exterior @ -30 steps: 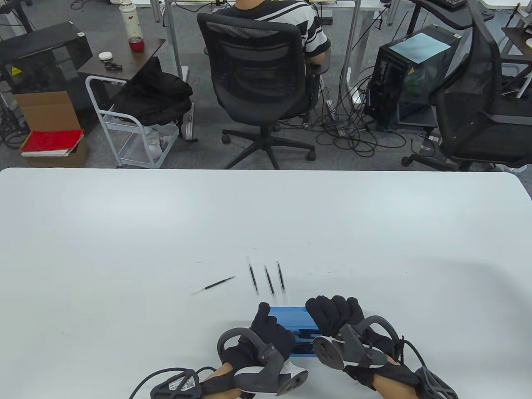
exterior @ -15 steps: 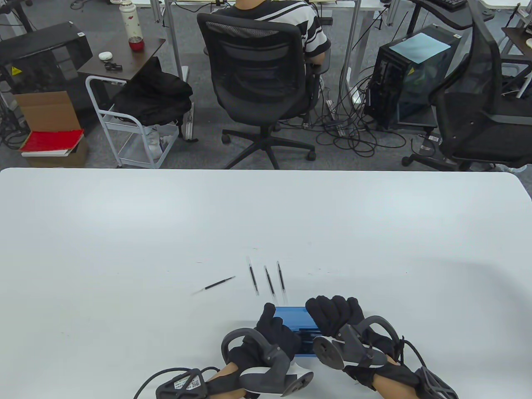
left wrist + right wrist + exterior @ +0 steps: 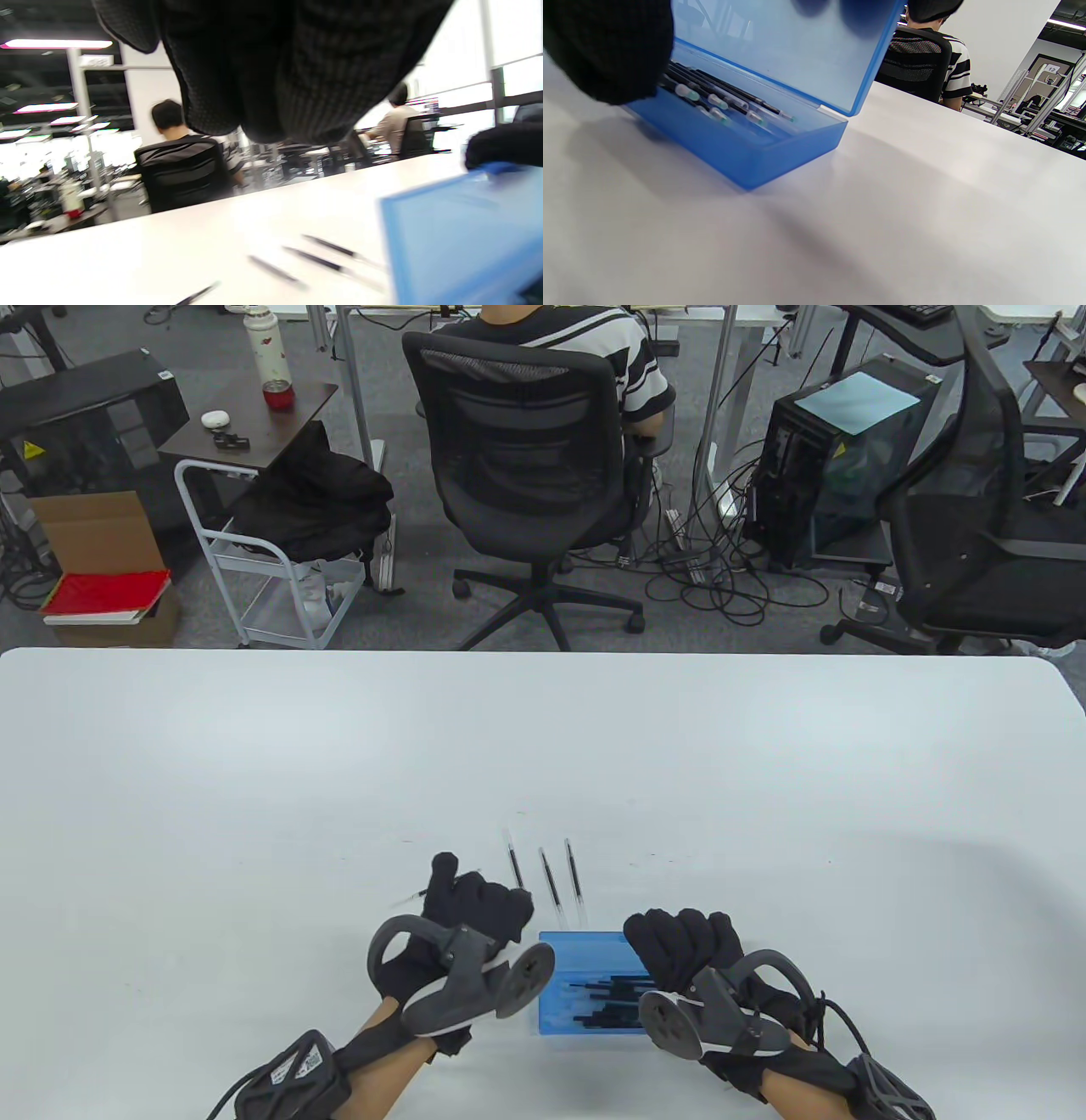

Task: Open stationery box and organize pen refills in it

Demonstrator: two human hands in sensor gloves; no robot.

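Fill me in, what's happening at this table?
A person is packing pen refills into a blue stationery box. The right hand holds its lid up; several refills already lie inside. The left hand is over the loose refills on the table, apparently going for the next one.

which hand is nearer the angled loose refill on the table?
Left. The left hand sits over the angled refill, covering part of it. The right hand is further right, at the blue box.
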